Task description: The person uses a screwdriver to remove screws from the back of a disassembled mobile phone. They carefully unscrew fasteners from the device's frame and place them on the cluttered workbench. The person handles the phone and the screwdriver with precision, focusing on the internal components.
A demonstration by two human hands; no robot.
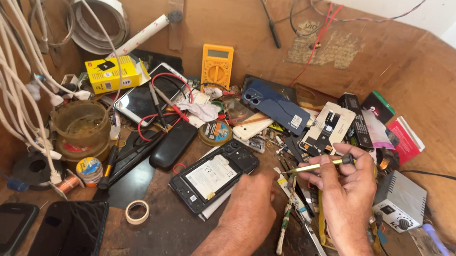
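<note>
Brown wood walls my workbench (181, 237) on three sides, and the top is crowded. My left hand (251, 202) lies knuckles up on the bench, touching the lower right edge of an opened phone (214, 175) that lies face down with its back cover off and the battery showing; I cannot tell how those fingers are set, since they curl out of sight underneath. My right hand (347, 184) is raised just right of the phone, thumb and fingers pinched narrow around a slim yellow-handled screwdriver (321, 166) whose tip points left toward the phone. Behind it lie a blue phone (276, 108) and a yellow multimeter (216, 65). A roll of tape (137, 212) sits left of my forearm, and two dark phones (70, 233) lie at the near left corner
</note>
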